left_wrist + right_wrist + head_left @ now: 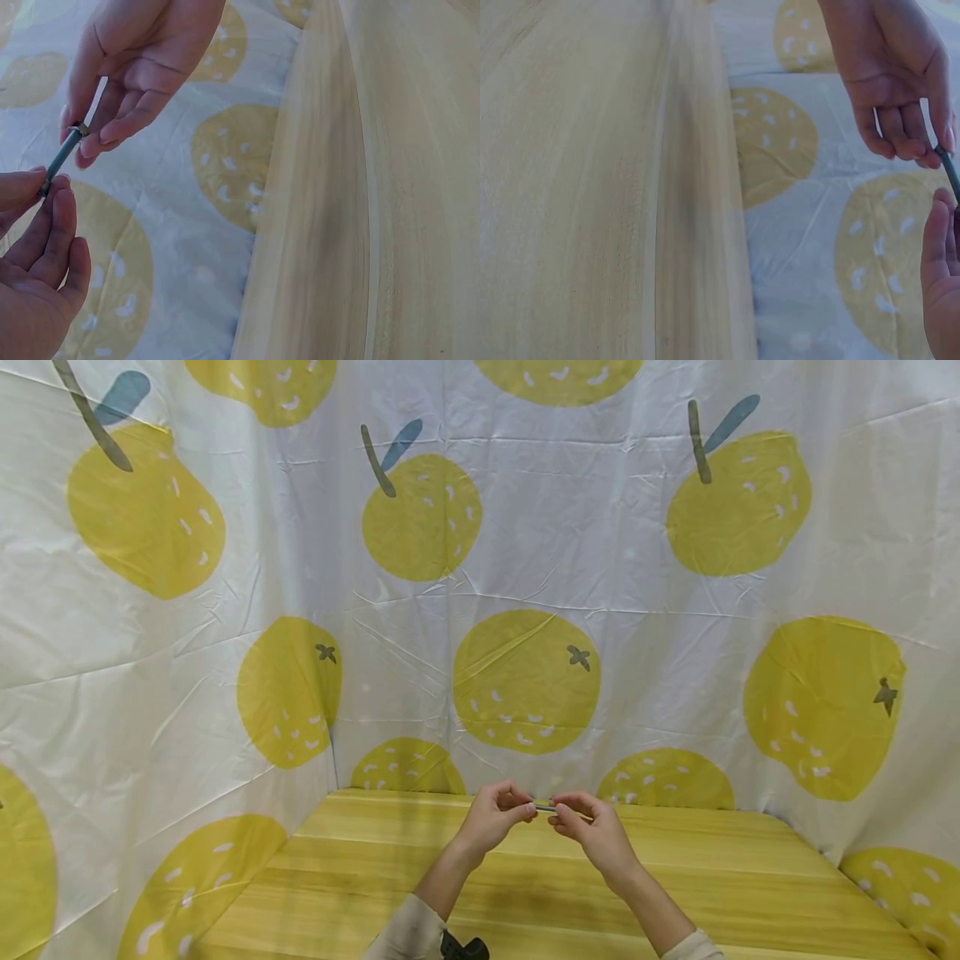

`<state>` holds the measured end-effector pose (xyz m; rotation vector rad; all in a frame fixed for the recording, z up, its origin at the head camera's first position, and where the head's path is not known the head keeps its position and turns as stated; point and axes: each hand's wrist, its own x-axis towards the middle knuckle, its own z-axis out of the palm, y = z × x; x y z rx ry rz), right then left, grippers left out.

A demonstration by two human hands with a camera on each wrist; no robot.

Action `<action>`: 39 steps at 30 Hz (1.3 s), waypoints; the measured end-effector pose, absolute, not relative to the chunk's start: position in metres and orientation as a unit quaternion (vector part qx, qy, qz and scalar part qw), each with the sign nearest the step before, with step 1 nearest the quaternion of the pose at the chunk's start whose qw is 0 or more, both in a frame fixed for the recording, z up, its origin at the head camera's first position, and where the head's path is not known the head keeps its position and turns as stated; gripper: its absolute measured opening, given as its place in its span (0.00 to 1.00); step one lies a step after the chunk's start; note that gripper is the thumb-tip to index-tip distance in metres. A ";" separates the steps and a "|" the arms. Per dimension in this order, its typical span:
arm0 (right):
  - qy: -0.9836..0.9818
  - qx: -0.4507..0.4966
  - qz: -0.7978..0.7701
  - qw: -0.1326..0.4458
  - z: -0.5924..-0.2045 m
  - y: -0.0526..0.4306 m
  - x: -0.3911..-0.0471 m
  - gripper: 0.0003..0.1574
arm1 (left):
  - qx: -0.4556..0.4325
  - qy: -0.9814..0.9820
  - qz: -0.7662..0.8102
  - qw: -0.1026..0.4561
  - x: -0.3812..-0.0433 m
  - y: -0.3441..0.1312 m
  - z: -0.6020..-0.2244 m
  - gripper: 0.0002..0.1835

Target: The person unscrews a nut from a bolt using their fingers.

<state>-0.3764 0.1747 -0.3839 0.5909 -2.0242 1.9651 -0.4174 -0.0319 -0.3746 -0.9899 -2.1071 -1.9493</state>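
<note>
Both hands meet over the table, at either end of a slim metal bolt (pixel 546 808). My left hand (pixel 489 820) pinches one end between thumb and fingers. At the other end, my right hand (pixel 596 835) pinches with thumb and index finger. In the left wrist view the bolt's threaded shank (pixel 61 159) shows between the hands, with a wider ring-like piece (pixel 79 130) at the right fingertips. The fingertips partly hide both ends. In the right wrist view only part of the bolt (pixel 951 171) shows, at the frame's edge.
The wood-grain table (pixel 525 902) lies below the hands. White curtains (pixel 540 527) with yellow fruit prints hang behind it and along both sides. A black object (pixel 463 947) sits by the left sleeve at the bottom edge.
</note>
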 end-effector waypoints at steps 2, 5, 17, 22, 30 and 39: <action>-0.703 0.198 0.669 0.139 -0.384 0.174 -0.376 0.14 | -0.326 -0.694 -0.640 0.052 -0.417 -0.032 -0.374 0.04; -0.707 0.197 0.663 0.148 -0.383 0.175 -0.376 0.11 | -0.325 -0.696 -0.639 0.049 -0.418 -0.032 -0.374 0.05; -0.712 0.196 0.659 0.144 -0.381 0.175 -0.375 0.16 | -0.321 -0.694 -0.642 0.047 -0.418 -0.033 -0.374 0.04; -0.716 0.194 0.653 0.152 -0.382 0.176 -0.376 0.16 | -0.323 -0.691 -0.645 0.045 -0.420 -0.035 -0.375 0.05; -0.730 0.187 0.637 0.163 -0.381 0.181 -0.378 0.15 | -0.311 -0.700 -0.642 0.038 -0.425 -0.041 -0.375 0.05; -0.780 0.167 0.587 0.141 -0.389 0.194 -0.383 0.17 | -0.309 -0.739 -0.598 0.019 -0.434 -0.059 -0.384 0.07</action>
